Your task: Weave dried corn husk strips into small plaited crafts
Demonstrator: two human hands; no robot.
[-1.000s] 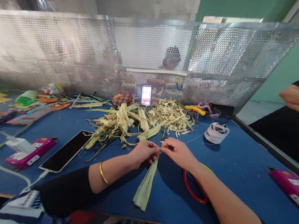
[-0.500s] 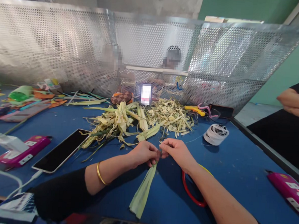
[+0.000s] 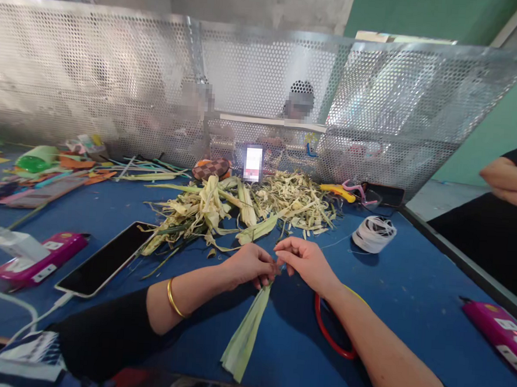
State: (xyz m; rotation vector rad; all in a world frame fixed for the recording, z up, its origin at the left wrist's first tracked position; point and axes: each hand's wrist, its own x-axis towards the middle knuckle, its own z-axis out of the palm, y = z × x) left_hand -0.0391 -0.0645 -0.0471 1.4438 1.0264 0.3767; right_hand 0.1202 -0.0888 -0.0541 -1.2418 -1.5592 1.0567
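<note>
My left hand (image 3: 254,266) is closed in a pinch on the narrow top of a pale green corn husk (image 3: 245,336). The husk hangs down toward the table's front edge and spreads wider at its lower end. Right beside it, my right hand (image 3: 304,263) has thumb and fingers drawn together at the husk's top. What lies between those fingertips is too small to make out. A thin white thread (image 3: 337,241) runs from a white spool (image 3: 374,234) toward the back of my right hand, where it is lost from sight.
Heaped corn husks (image 3: 209,208) and shredded husk (image 3: 302,199) lie beyond my hands. A red ring-shaped handle (image 3: 320,323) is under my right forearm. Left are a phone (image 3: 105,260) and a power strip (image 3: 39,262). A perforated metal screen (image 3: 266,65) stands behind; a person is at right.
My right hand's fingertips have shifted slightly and its fingers have curled differently. The husk's lower end has swung a little left and down. My left hand keeps its pinch.
</note>
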